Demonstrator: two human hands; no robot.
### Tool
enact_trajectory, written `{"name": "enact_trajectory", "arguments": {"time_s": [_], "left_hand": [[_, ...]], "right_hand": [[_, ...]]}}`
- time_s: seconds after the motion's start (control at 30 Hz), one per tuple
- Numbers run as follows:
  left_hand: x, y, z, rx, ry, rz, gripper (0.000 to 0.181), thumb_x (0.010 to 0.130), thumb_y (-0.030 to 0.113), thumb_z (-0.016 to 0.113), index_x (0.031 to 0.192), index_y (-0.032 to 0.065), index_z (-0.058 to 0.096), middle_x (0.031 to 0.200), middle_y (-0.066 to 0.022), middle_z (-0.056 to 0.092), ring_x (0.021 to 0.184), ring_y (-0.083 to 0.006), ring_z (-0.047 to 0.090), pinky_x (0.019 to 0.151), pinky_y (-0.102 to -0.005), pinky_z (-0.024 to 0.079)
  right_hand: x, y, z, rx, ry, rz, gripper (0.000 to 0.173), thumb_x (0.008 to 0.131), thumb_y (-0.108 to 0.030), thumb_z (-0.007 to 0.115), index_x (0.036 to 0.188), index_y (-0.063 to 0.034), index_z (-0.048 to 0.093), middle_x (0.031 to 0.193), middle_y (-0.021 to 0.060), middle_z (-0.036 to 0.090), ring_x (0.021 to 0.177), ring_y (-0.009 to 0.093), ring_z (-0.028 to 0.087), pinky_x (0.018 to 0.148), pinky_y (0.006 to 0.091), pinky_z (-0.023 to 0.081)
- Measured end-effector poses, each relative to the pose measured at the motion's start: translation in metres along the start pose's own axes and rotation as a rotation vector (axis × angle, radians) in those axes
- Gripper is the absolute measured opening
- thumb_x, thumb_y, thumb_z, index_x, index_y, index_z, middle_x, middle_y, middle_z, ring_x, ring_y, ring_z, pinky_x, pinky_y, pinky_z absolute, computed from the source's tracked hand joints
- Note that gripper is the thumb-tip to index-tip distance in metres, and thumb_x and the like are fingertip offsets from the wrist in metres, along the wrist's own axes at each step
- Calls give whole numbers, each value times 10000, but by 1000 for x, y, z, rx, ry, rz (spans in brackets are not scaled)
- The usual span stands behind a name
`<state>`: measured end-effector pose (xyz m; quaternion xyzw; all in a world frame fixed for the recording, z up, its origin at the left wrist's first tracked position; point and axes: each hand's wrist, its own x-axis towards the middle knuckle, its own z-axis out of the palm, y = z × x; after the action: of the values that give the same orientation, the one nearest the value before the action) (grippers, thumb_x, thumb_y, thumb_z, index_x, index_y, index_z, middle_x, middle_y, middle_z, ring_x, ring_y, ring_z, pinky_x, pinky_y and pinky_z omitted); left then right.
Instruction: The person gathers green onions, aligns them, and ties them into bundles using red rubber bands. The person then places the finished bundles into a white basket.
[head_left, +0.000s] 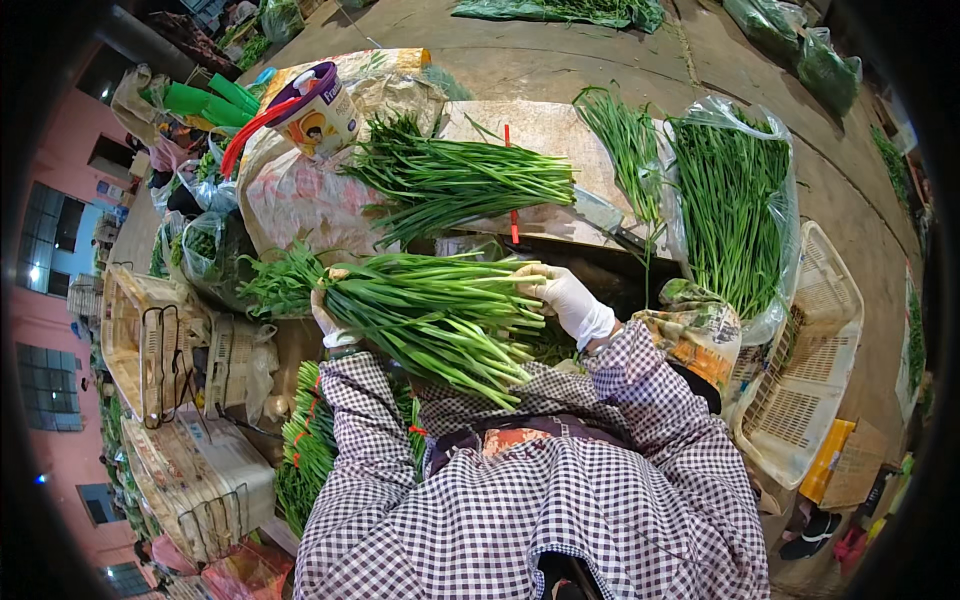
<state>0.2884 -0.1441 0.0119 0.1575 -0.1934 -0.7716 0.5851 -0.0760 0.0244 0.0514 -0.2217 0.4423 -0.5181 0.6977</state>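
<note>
A loose bunch of garlic chives (435, 300) lies across in front of my chest, white stem ends to the right. My left hand (327, 315), in a whitish glove, grips it around the leafy end, and leaves partly hide the fingers. With thumb and fingers, my right hand (566, 300), in a white glove, pinches a few stem ends. Beyond them, a second bunch of chives (472, 172) rests on a pale board (540, 120). A red tie (514, 226) passes beneath that bunch. Beside its cut ends lies a knife (600, 211) with a dark handle.
Right of the board stand loose chives (626, 150), a plastic bag full of chives (731, 202) and a plastic crate (802, 382). At the board's left is a bucket (319, 112) with red ties hanging out. Tied bundles (307, 435) sit by my left arm, near stacked crates (154, 337).
</note>
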Motion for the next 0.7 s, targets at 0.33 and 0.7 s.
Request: {"name": "enact_trajectory", "arguments": {"time_s": [0.33,0.7], "left_hand": [[-1,-3,-2,-26,8,39,303,881,224,520,1076,-6,554,985,-94,575,928,-205,549,909,-346,446],[2,5,-23,22,91,87,321,858,201,579,1096,-3,508,969,-68,516,916,-188,509,898,-331,429]], "right_hand": [[-22,-19,-37,-359,90,-76,179,887,-181,632,891,-7,676,680,-23,593,516,41,423,468,210,321],[-70,-8,32,-1087,9,-833,137,713,-106,720,845,-92,687,792,73,653,700,265,619,627,333,506]]}}
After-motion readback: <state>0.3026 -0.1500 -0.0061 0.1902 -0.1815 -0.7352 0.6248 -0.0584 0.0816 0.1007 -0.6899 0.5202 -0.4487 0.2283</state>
